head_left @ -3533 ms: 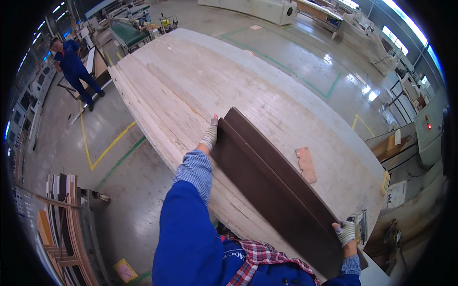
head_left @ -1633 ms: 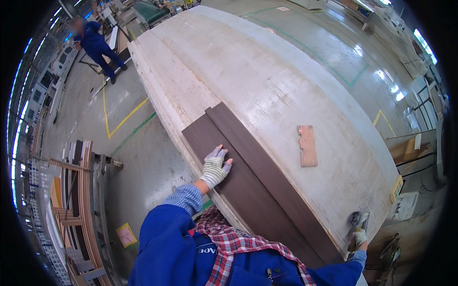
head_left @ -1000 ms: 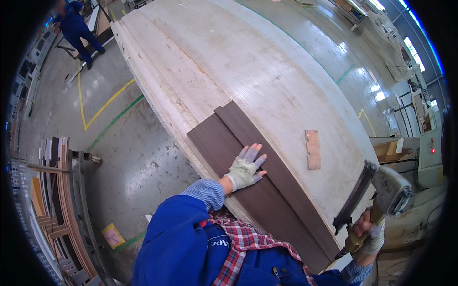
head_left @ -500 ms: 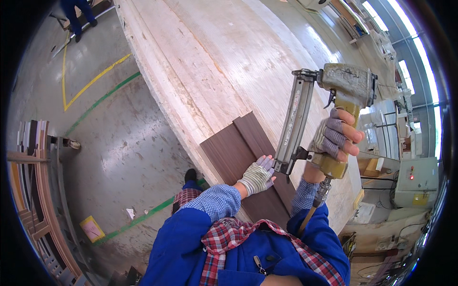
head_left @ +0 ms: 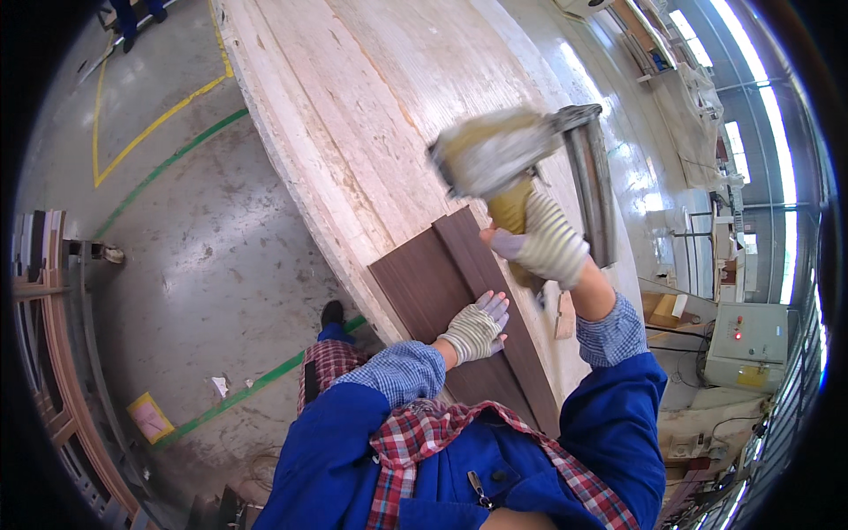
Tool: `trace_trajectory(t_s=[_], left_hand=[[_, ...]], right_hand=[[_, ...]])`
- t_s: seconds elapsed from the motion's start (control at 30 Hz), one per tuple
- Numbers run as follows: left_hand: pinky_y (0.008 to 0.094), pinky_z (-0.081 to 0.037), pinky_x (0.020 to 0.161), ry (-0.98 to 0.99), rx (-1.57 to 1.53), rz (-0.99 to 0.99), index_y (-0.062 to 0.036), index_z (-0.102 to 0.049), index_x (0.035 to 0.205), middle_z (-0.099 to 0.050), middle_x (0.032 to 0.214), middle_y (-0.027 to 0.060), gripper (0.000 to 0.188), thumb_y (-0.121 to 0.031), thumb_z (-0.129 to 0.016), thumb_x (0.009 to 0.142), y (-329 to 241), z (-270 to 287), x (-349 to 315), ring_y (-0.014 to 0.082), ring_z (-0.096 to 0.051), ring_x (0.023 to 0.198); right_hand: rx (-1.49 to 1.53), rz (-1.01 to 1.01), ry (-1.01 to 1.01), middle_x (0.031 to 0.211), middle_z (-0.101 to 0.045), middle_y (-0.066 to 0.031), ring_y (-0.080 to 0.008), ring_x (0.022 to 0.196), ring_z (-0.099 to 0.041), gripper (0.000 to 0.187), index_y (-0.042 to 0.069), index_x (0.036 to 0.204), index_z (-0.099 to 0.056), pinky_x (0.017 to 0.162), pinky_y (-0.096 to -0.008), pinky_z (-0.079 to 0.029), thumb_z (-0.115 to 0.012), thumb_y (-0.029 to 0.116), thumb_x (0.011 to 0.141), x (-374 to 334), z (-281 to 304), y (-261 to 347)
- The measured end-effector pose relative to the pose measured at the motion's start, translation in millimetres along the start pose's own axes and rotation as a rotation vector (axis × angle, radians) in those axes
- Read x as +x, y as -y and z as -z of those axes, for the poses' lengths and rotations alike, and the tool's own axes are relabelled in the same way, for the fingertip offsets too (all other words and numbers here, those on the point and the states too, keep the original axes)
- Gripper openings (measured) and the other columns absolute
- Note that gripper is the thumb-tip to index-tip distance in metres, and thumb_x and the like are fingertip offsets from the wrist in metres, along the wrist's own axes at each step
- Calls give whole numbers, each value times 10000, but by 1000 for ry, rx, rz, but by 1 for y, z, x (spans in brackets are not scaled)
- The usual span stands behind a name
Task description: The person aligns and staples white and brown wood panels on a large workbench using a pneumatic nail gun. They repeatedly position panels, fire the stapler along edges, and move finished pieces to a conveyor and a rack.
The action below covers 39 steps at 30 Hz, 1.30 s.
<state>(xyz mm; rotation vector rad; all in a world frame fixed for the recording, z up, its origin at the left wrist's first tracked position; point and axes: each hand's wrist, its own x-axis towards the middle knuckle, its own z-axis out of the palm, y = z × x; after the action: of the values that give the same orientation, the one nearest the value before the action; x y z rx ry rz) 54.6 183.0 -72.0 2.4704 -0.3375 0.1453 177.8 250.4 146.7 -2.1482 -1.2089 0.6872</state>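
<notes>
My left hand [head_left: 477, 329], in a striped fingerless glove, lies flat on dark brown boards with its fingers stretched out. A wide brown board [head_left: 420, 276] and a narrower brown strip [head_left: 523, 353] lie lengthwise together. In my right hand [head_left: 549, 243], also gloved, is a pneumatic nail gun [head_left: 499, 157], gripped by its yellowish handle. The tool is raised over the boards and blurred by motion. Its head points left and its long magazine [head_left: 590, 185] hangs on the right. The trigger finger is not clear.
The boards lie on a long, worn pale worktable [head_left: 389, 106]. A small wooden block [head_left: 564, 315] is near its right edge. At left stands a rack [head_left: 57, 353] with strips; at right, a grey control box [head_left: 749, 340] with a red light. Another person's legs [head_left: 132, 18] show at far left.
My right hand has turned the nail gun over, so its head swung from right to left and its magazine to the right. My left hand stays on the boards.
</notes>
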Motion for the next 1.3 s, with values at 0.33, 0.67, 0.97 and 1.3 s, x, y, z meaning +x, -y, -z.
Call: trace_trajectory(t_s=[0.33,0.67,0.97,1.3], left_hand=[[462,-143,1148,27,39,-32,-16,-512,1294,-369,1445,191,591,-441,-471,884,3,-10,-1,335,-265,1381],[473,-125,1153,27,40,-35,-16,-502,1308,-372,1445,187,598,-438,-474,884,3,-17,-1,333,-269,1381],[471,-125,1152,-30,52,-24,-53,-529,1296,-409,1431,152,559,-430,-473,887,4,-21,-1,313,-296,1373],[458,-94,1158,57,32,-27,-71,-508,1322,-360,1467,139,576,-455,-443,897,2,-21,2,297,-246,1398]], right_hand=[[-903,224,-54,958,-633,-225,-394,886,-610,260,47,1050,-612,789,-470,-481,-490,189,869,18,-56,-97],[-1220,-63,267,1096,-623,-216,-356,950,-624,332,38,1173,-548,845,-461,-476,-389,166,912,38,-49,-104],[-1328,39,376,1169,-579,-231,-356,1059,-586,354,46,1240,-493,916,-424,-464,-302,182,974,46,-58,-81],[-1330,-170,587,1138,-591,-206,-323,1042,-591,335,58,1187,-524,898,-397,-463,-322,221,976,55,-62,-53]])
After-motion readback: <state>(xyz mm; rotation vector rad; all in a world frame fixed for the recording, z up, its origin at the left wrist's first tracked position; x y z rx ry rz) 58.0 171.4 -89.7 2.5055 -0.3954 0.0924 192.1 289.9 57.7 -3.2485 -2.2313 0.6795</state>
